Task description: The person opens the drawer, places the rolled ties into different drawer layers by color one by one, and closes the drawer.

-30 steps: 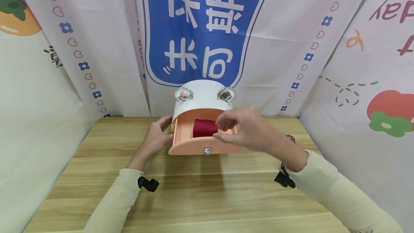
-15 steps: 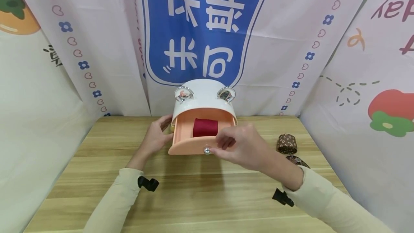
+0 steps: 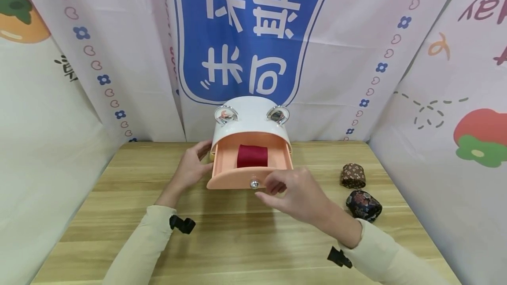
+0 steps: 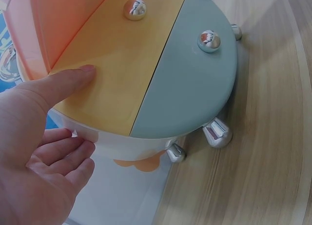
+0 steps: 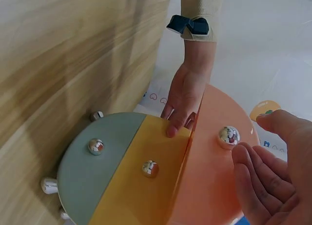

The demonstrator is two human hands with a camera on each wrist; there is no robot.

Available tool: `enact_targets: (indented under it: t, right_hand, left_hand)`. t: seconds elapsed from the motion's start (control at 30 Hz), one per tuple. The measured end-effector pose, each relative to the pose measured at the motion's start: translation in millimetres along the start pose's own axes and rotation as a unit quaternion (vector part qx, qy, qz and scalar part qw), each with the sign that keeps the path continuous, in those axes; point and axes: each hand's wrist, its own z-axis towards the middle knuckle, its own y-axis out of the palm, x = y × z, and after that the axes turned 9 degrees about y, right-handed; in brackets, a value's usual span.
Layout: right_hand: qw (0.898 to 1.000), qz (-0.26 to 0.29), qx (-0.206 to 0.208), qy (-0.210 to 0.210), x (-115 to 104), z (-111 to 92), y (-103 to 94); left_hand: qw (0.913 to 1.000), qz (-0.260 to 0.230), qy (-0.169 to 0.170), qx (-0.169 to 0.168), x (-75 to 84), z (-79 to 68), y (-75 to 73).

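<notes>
A small white tabletop drawer cabinet (image 3: 251,115) with chrome ring ears stands at the table's back. Its top peach drawer (image 3: 233,179) is pulled out, with a rolled dark-red tie-like cloth (image 3: 252,156) inside. My left hand (image 3: 191,166) holds the cabinet's left edge. In the left wrist view, its thumb presses the yellow drawer front (image 4: 107,88), and fingers rest at the white side. My right hand (image 3: 295,192) is beside the peach drawer's silver knob (image 5: 228,136). Its fingers are loosely bent, the thumb apart from them, with nothing pinched between.
Two rolled patterned ties lie on the right: a brown floral roll (image 3: 353,176) and a dark floral roll (image 3: 364,206). A green lower drawer (image 4: 195,83) is closed. Printed cloth walls (image 3: 336,56) enclose the wooden table (image 3: 237,250) at the back and sides.
My right hand has come down from over the red roll to the knob and drifted slightly right, uncovering the patterned rolls. The left hand, drawer and red roll keep their places.
</notes>
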Motion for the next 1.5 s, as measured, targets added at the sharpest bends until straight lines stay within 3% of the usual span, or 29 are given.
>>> enact_targets:
  t: [0.3,0.63,1.5]
  right_hand:
    - [0.998,-0.032,0.060,0.006,12.0,-11.5,20.6]
    - [0.987,-0.094,0.129,-0.025,16.5,-12.4,38.4]
    - [0.983,-0.086,0.161,-0.011,16.6,-4.0,52.8]
  left_hand:
    - [1.0000,0.005,0.002,0.001,0.6,-0.3,1.1]
    - [1.0000,-0.002,0.006,0.002,-0.4,0.1,1.1]
    - [0.9999,-0.013,0.006,0.003,-0.4,-0.6,-0.5]
